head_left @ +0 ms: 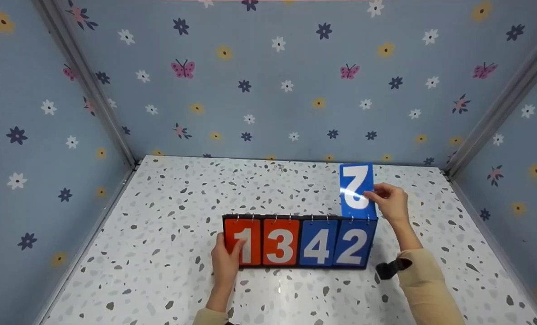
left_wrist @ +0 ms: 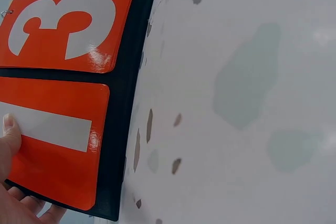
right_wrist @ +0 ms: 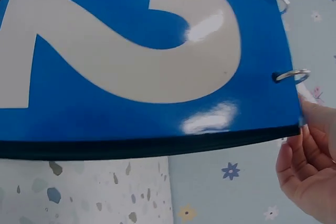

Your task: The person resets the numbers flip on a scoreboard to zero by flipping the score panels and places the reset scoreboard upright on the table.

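Observation:
A flip scoreboard (head_left: 262, 243) with a black backing leans on the speckled tabletop. Its front shows a red 1 card (head_left: 251, 225), a red 3 card (left_wrist: 118, 30), a blue 4 card (head_left: 318, 246) and a blue 2 card (right_wrist: 157, 77). My left hand (head_left: 225, 262) grips the board's left end, thumb over the 1 and fingers behind. Above the right end, a blue card (head_left: 357, 189) bearing an upside-down 2 stands flipped up on its metal rings. Along its right edge, my right hand (head_left: 394, 205) pinches it between thumb and fingers.
The white speckled table (head_left: 182, 189) extends around the board. Blue flower-patterned panels (head_left: 268, 90) rise at the back and both sides, with grey metal posts (head_left: 87, 81) at the corners. A black device (head_left: 388, 270) sits at the right sleeve cuff.

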The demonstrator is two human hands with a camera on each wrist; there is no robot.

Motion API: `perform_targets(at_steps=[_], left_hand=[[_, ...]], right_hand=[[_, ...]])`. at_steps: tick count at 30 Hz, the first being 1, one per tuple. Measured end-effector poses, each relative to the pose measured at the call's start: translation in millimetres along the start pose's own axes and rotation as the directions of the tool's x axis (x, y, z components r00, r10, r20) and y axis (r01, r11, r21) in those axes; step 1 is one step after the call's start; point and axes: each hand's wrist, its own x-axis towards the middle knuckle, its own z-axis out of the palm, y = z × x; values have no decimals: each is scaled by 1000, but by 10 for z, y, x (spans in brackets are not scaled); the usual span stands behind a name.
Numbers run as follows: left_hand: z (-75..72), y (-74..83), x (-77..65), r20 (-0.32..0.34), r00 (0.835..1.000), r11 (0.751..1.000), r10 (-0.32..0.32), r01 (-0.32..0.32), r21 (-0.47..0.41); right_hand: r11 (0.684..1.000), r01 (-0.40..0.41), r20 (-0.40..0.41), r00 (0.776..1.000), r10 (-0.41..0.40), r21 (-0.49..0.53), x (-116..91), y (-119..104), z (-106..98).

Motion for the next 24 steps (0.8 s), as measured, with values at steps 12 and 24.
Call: perform_targets(at_steps=[12, 24], left_hand=[[-10, 14, 1, -11, 1000, 1000, 29, -29, 4], [1, 10, 1, 5, 1000, 1000, -2, 2, 13]], right_hand=[[989, -66, 78, 994, 77, -131, -234, -241, -31], [976, 127, -253, 964, -79, 179, -574, 451, 25]])
